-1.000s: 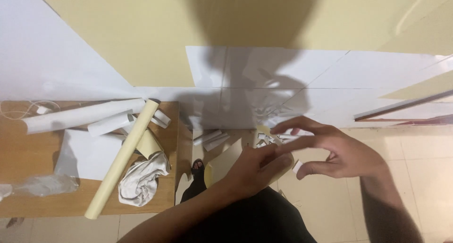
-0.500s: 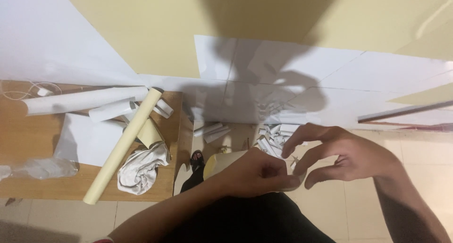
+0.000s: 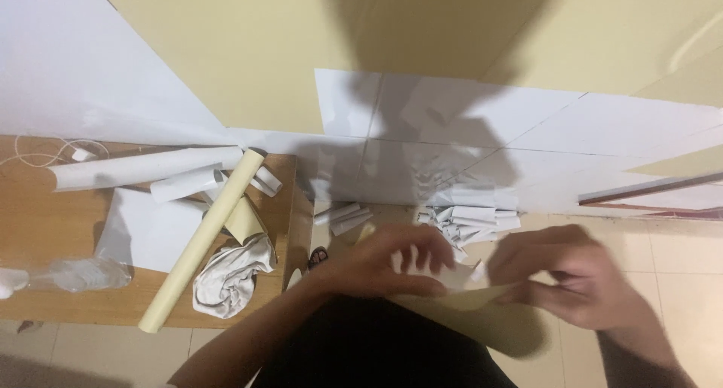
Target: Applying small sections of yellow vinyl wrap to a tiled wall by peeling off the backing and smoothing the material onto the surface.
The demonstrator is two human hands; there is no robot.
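My left hand (image 3: 392, 264) and my right hand (image 3: 576, 279) are close together low in the view, both blurred. Between them they hold a pale yellow sheet with a white backing (image 3: 471, 286), each hand pinching one end of its edge. The sheet runs down over my dark lap (image 3: 376, 350). Just beyond the hands a pile of crumpled and rolled white paper strips (image 3: 471, 218) lies on the tiled floor by the wall.
A low wooden table (image 3: 45, 230) stands at the left with a long cream roll (image 3: 203, 237), a white roll (image 3: 143, 166), a white sheet, a crumpled cloth (image 3: 230, 275) and a clear plastic bottle (image 3: 71, 275). The wall ahead is part cream, part white panels (image 3: 452, 117).
Both hands have dropped lower and drawn slightly apart, with the yellow sheet now stretched between them. The view has tilted so the table and wall sit higher.
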